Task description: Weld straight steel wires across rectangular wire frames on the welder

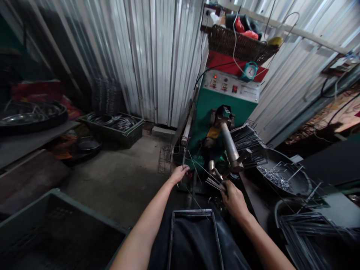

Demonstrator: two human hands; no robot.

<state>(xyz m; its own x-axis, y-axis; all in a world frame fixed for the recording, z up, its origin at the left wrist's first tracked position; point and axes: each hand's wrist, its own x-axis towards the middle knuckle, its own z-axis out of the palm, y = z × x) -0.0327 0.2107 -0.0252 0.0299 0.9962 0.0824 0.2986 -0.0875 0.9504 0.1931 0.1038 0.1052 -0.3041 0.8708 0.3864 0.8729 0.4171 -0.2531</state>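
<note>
Visibly, we find the left hand pinching a bent wire frame between thumb and fingertips, at the foot of the green machine. We record the right hand with fingers curled together around a bundle of thin rods, below the metal arm; rectangular wire frames rest stacked on the lap

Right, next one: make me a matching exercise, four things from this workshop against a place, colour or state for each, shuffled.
A. Woven basket
B. Thin metal rods
C. Rectangular wire frame
D. Round clock

1. Lying on the lap
2. Teal-rimmed
3. Gripped in the right hand
4. Holding something red

Pairs: A-4, B-3, C-1, D-2
</note>
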